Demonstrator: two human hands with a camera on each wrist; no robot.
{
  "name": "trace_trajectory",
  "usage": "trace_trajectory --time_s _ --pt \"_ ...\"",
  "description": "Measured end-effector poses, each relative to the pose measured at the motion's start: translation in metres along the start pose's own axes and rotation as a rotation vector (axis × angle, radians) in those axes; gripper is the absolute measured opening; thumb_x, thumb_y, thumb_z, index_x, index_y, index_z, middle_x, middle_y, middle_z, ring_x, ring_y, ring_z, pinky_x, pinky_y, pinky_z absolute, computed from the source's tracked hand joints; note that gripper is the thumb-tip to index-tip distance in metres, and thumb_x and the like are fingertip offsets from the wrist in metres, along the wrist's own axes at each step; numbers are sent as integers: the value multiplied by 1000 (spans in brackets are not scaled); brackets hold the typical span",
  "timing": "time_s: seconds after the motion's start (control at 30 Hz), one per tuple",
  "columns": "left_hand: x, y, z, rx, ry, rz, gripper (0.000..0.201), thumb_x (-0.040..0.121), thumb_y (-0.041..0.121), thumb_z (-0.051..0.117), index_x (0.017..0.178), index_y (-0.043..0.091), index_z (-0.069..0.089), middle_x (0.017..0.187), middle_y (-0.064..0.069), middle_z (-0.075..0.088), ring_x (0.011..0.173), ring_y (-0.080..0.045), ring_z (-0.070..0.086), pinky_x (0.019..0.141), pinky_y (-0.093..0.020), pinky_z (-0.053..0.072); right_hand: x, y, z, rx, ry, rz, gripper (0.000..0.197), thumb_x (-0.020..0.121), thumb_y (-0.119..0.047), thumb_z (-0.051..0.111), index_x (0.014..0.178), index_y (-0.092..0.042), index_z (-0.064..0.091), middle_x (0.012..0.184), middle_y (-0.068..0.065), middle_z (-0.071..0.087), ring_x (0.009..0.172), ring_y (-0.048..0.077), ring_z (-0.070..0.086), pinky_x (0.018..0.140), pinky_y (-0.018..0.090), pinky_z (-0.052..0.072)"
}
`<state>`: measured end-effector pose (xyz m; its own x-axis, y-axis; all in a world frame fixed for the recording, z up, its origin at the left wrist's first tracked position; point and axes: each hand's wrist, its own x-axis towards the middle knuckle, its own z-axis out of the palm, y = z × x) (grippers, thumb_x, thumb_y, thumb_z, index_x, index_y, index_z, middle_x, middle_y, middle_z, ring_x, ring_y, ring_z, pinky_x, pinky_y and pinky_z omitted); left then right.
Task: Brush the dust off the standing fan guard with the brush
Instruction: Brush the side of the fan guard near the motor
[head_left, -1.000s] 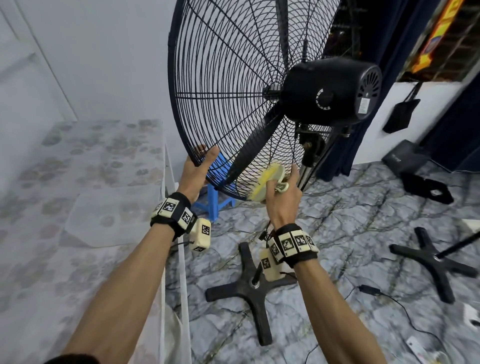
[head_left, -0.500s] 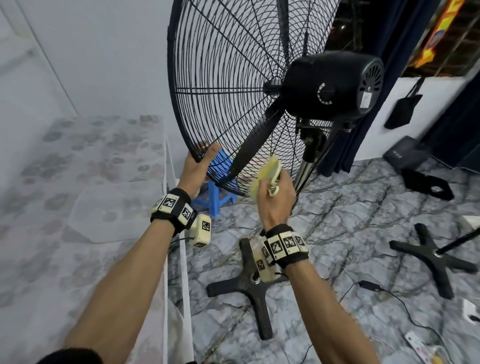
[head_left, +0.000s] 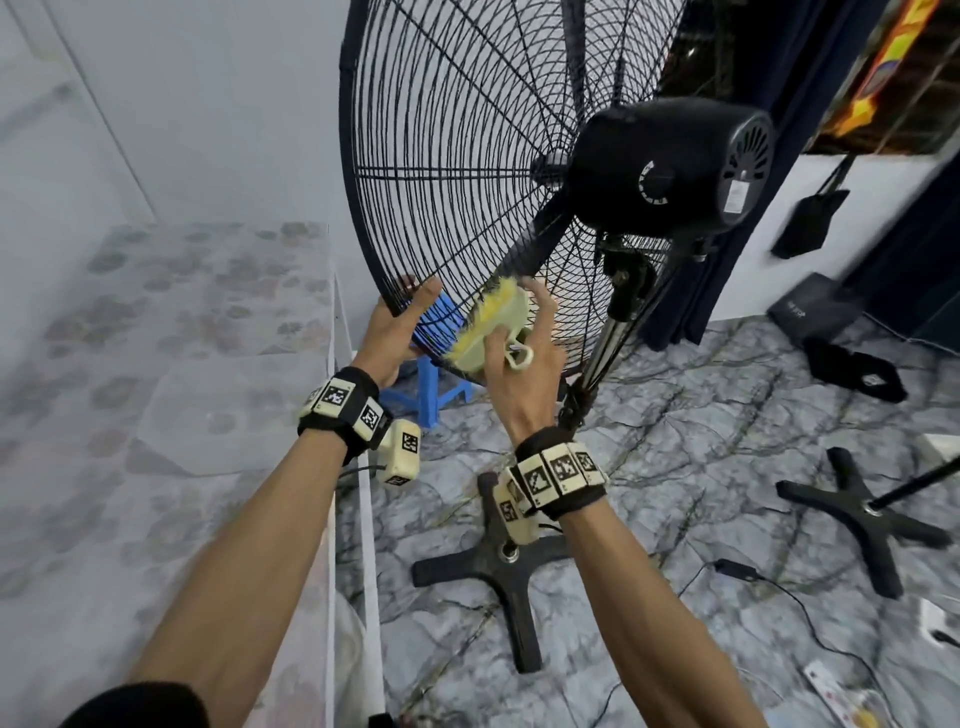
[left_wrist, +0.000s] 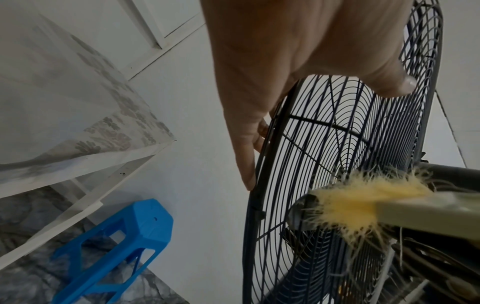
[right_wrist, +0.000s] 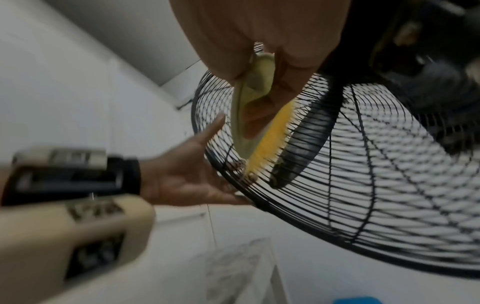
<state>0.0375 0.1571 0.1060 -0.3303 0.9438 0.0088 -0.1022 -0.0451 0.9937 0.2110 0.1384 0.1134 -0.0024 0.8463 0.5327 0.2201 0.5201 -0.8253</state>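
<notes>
The black wire fan guard (head_left: 452, 156) stands upright in front of me. My left hand (head_left: 413, 296) grips its lower left rim, with the thumb (left_wrist: 389, 82) on the near wire face and the fingers behind the rim. My right hand (head_left: 519, 338) holds a pale green brush (head_left: 493, 332) by its body. The yellow bristles (left_wrist: 363, 203) press against the guard's lower wires (right_wrist: 376, 185), just right of the left hand. A dark blade shows behind the wires there.
The black motor housing (head_left: 670, 166) juts toward me at the right, above the pole (head_left: 602, 353) and cross base (head_left: 498, 566). A blue stool (head_left: 431, 384) stands under the guard. A cloth-covered table (head_left: 182, 364) is at the left. A second cross base (head_left: 862, 514) and cables (head_left: 737, 569) lie on the floor.
My right hand has carried the brush left and slightly up along the guard's lower wires, closer to the left hand. The left hand has kept its hold on the rim.
</notes>
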Motion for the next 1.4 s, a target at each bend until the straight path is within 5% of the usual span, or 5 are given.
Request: trace_trajectory --time_s 0.33,0.43,0.53,0.83,1.4 --pt "-7 7 0 -15 9 -51 78 70 79 75 131 33 60 133 12 64 127 -11 57 103 -51 50 7 -15 -45 250 -705 480 86 86 -84 40 133 -13 55 134 7 61 117 20 64 88 42 61" --pt "-11 8 1 -28 -5 -51 84 67 81 76 134 35 58 139 9 61 132 -16 53 102 -51 48 13 -18 -49 329 -574 594 37 105 -20 51 142 -16 48 145 17 46 112 35 65 85 42 62" --pt "-10 11 2 -19 -3 -36 53 88 61 72 130 30 62 123 16 68 112 -1 63 103 -52 51 8 -11 -46 331 -612 535 97 93 16 48 151 -54 16 155 16 28 107 40 69 83 55 61" --pt "-15 12 -1 -34 -1 -2 78 66 79 80 122 26 66 124 6 72 122 -19 65 99 -58 55 -18 7 -3 23 -308 331 22 102 -20 58 121 -20 45 123 10 56 100 30 68 62 41 64" --pt "-12 10 -1 5 9 15 66 70 76 75 112 26 65 119 5 73 115 -14 68 105 -56 54 -17 27 3 -148 -226 406 22 102 -18 55 118 -5 47 115 12 55 91 25 62 62 18 59"
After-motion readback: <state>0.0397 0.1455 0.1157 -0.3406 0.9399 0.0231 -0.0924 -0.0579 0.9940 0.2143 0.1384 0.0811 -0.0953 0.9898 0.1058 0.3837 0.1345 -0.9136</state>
